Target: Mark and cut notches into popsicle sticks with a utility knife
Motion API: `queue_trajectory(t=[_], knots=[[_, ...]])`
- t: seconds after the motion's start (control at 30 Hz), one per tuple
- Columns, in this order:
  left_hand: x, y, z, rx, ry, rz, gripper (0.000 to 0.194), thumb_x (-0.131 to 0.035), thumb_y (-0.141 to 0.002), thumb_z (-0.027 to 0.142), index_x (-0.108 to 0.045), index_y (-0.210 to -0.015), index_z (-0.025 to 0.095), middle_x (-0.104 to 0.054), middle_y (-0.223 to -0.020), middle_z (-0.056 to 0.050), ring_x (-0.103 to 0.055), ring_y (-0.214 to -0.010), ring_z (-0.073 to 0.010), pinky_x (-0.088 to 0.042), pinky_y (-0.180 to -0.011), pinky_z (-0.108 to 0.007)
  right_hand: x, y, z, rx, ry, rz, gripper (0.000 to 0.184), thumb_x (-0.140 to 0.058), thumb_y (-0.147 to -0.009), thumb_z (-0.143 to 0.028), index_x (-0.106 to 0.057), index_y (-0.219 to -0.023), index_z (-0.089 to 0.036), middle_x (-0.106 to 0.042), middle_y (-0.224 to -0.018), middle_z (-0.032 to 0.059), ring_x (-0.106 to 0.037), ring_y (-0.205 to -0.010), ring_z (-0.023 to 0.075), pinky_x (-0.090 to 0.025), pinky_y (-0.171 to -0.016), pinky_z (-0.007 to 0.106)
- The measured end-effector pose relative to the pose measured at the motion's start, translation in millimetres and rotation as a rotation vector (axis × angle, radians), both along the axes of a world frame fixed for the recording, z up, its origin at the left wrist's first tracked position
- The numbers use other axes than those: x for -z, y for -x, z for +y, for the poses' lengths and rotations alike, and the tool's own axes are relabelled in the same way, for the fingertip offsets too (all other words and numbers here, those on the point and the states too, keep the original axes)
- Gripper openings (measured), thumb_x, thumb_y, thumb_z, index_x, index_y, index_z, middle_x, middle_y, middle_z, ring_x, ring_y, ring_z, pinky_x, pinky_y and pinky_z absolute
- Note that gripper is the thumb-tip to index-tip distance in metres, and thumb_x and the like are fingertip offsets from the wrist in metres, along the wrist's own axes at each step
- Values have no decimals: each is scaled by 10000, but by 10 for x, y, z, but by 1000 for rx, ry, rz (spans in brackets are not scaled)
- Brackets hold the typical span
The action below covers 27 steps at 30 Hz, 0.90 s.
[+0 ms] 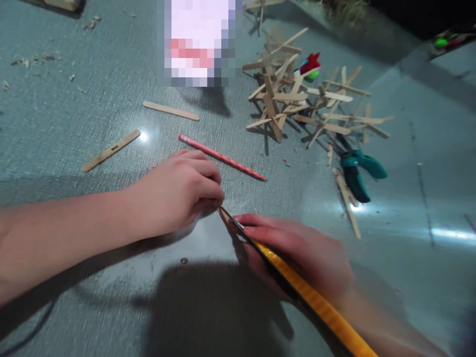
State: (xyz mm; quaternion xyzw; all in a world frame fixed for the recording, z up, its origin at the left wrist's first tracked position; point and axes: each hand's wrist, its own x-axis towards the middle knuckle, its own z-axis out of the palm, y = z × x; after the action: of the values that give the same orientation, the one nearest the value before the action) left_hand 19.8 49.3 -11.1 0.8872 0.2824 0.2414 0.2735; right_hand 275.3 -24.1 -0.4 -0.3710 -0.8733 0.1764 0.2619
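Observation:
My left hand (182,191) is closed, its fingertips pressed down on the end of a wooden craft stick (225,218); most of that stick is hidden. My right hand (297,253) grips a long yellow-and-black utility knife (308,282) between fingers and thumb. The knife's thin tip reaches the stick beside my left fingertips, while its back end runs out of view at the bottom. Just beyond my left hand lies a pink pencil (226,159). A craft stick with a small slot (111,150) and a plain craft stick (171,111) lie farther off.
Star-like assemblies of craft sticks (277,94) are heaped at the back right. Teal-handled pliers (359,166) lie near them, beside broken stick pieces (346,201). Wood shavings (31,60) dot the grey table (92,84) at the far left. A pixelated object (197,39) stands at the back.

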Motion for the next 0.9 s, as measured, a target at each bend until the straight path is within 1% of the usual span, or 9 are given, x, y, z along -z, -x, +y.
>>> queue_trajectory(t=[0.17, 0.27, 0.37, 0.43, 0.5, 0.57, 0.67, 0.8, 0.9], knots=[[33, -19, -3, -29, -18, 8, 203, -652, -955, 126, -807, -847, 201, -757, -906, -12, -625, -881, -191, -450, -864, -355, 17, -28, -100, 11, 4, -36, 403, -680, -966, -138, -651, -1332, -304, -814, -1246, 28, -826, -1009, 226, -705, -815, 343], [65, -38, 7, -33, -31, 21, 198, -660, -943, 136, -792, -822, 219, -758, -891, 0, -624, -872, -189, -445, -868, -360, -1, -6, -118, 19, 34, -30, 448, -649, -986, -117, -636, -1379, -333, -838, -1137, -11, -822, -1010, 227, -702, -796, 345], [92, -65, 18, -41, -54, 49, 198, -654, -942, 147, -776, -805, 221, -749, -858, 3, -621, -858, -191, -444, -871, -369, -29, 15, -73, 11, 63, -5, 392, -643, -994, -112, -667, -1320, -328, -843, -1034, -9, -823, -933, 222, -700, -779, 344], [100, -83, 21, -46, -60, 71, 190, -655, -931, 144, -767, -796, 218, -747, -845, 2, -625, -865, -197, -446, -874, -373, -44, 12, -27, -10, 77, -5, 391, -634, -994, -92, -673, -1306, -324, -839, -1088, 4, -818, -980, 235, -702, -851, 379], [97, -98, 21, -48, -57, 83, 183, -661, -916, 142, -765, -788, 219, -750, -842, 2, -631, -878, -202, -449, -882, -375, -54, -5, 8, -70, 74, -6, 423, -637, -985, -74, -664, -1331, -315, -831, -1157, 8, -802, -1089, 259, -696, -927, 417], [87, -109, 19, -52, -51, 90, 181, -667, -904, 136, -771, -783, 223, -755, -843, 3, -636, -887, -206, -453, -886, -374, -62, -29, 19, -89, 80, -18, 444, -655, -977, -73, -656, -1354, -308, -821, -1211, 10, -779, -1172, 275, -688, -971, 431], [63, -120, 18, -54, -45, 112, 188, -671, -888, 113, -781, -778, 219, -761, -850, -2, -644, -882, -207, -467, -875, -364, -80, -50, 0, -54, 99, -65, 434, -642, -993, -80, -660, -1351, -326, -798, -1284, 17, -781, -1170, 259, -684, -989, 401], [27, -136, 25, -40, -43, 151, 189, -675, -864, 83, -784, -761, 199, -760, -841, -21, -654, -845, -204, -490, -830, -346, -123, -27, 13, -46, 113, -64, 418, -632, -1004, -83, -683, -1335, -333, -807, -1266, -10, -807, -1083, 211, -692, -900, 289], [4, -150, 31, -43, -35, 176, 209, -659, -862, 70, -788, -757, 196, -761, -828, -21, -673, -848, -203, -503, -831, -340, -148, 13, 65, -74, 138, -48, 390, -633, -1026, -137, -700, -1336, -364, -811, -1254, -29, -807, -1084, 216, -691, -894, 283]])
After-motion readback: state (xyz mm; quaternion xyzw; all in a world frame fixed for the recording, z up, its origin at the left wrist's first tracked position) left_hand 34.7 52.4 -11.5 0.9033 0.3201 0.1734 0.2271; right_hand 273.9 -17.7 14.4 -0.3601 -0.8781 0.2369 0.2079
